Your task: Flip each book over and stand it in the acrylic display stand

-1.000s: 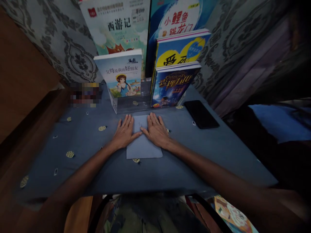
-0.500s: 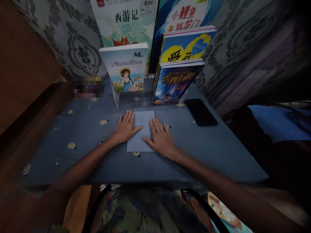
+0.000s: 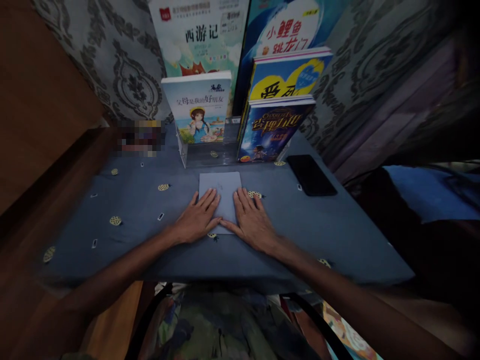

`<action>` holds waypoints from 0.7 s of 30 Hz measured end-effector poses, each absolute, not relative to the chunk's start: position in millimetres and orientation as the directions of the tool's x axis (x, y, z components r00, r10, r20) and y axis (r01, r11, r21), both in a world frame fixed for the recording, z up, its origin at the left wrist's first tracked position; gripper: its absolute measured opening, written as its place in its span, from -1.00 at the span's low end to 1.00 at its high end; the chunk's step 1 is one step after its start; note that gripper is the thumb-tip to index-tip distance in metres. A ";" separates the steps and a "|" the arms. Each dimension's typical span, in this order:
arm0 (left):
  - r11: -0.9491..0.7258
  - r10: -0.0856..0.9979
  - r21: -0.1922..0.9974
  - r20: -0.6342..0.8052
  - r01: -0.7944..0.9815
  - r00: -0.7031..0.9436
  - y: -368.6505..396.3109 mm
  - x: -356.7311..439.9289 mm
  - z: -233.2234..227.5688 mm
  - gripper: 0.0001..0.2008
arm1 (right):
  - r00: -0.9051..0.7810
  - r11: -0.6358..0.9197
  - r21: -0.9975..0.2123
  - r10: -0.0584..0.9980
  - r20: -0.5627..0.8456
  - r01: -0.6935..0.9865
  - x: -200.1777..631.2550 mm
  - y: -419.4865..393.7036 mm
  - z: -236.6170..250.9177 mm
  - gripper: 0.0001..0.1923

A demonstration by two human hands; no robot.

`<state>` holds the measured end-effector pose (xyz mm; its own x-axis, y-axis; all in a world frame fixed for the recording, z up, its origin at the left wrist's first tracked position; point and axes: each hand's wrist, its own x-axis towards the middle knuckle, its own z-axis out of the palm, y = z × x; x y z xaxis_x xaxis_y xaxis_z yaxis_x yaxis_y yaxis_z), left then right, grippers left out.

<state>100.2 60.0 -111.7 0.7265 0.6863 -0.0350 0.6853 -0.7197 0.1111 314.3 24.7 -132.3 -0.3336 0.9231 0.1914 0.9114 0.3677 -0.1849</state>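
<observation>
A pale rectangular sheet, perhaps folded paper or a thin booklet (image 3: 226, 200), lies flat on the dark blue-grey tablecloth (image 3: 318, 240), with a small faint mark near its upper middle. My left hand (image 3: 198, 216) rests flat over its lower left part, fingers stretched out. Along the right edge lies my right hand (image 3: 255, 220), also flat with fingers extended. The two thumbs meet or nearly meet over the lower part of the sheet. Both palms face down, and neither hand grips anything. The sheet's lower corners are covered by the hands.
Behind the sheet, a clear stand (image 3: 206, 159) holds several upright books, among them a light blue book (image 3: 202, 110) and a dark blue book (image 3: 275, 132). A black phone (image 3: 312, 175) lies at the right. A blurred item (image 3: 140, 138) sits at the back left. Patterned curtain (image 3: 137, 75) hangs behind.
My left hand has slid down from the sheet's upper left edge to its lower left part, its thumb now close to the right thumb. My right hand has shifted slightly downward.
</observation>
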 end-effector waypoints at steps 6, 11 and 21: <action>-0.643 0.765 0.130 0.068 0.754 0.641 48.9 96.6 -120.5 -0.32 | -0.349 0.383 -0.185 0.918 0.188 0.905 316.6 23.1 -130.6 -0.03; -0.674 0.736 0.140 0.031 0.726 0.677 63.3 83.7 -115.6 -0.35 | -0.372 0.401 -0.196 0.913 0.170 0.895 315.5 12.9 -125.0 -0.07; -0.615 0.775 0.082 -0.121 0.785 0.620 101.4 80.6 -80.2 -0.39 | -0.566 0.598 -0.324 0.800 0.197 0.733 267.5 -28.3 -104.6 -0.38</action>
